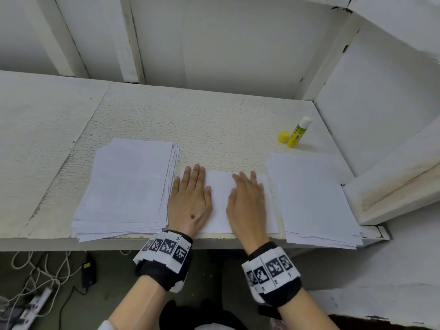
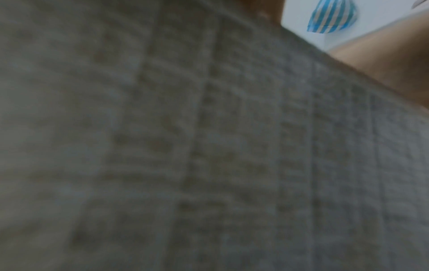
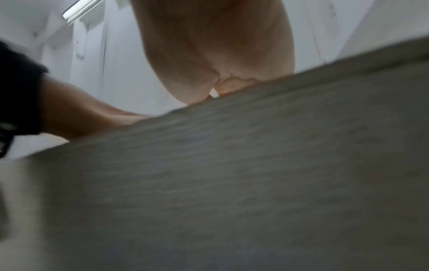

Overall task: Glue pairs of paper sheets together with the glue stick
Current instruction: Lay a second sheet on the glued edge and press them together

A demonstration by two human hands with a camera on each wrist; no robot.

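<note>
A white paper sheet (image 1: pixel 220 201) lies at the table's front edge, between two stacks. My left hand (image 1: pixel 190 198) presses flat on its left part with straight fingers. My right hand (image 1: pixel 248 198) lies flat on its right part, fingers straight too. A stack of white sheets (image 1: pixel 128 186) sits to the left and another stack (image 1: pixel 314 198) to the right. The yellow-green glue stick (image 1: pixel 297 132) stands uncapped at the back right, its yellow cap (image 1: pixel 283 136) beside it. Both wrist views are blurred; the right wrist view shows my right palm (image 3: pixel 216 51) above a grey surface.
The white textured table (image 1: pixel 214 120) ends in a front edge just under my wrists. A white wall and beams rise behind, and a slanted white board (image 1: pixel 392 182) closes the right side. Cables and a power strip (image 1: pixel 35 303) lie on the floor below left.
</note>
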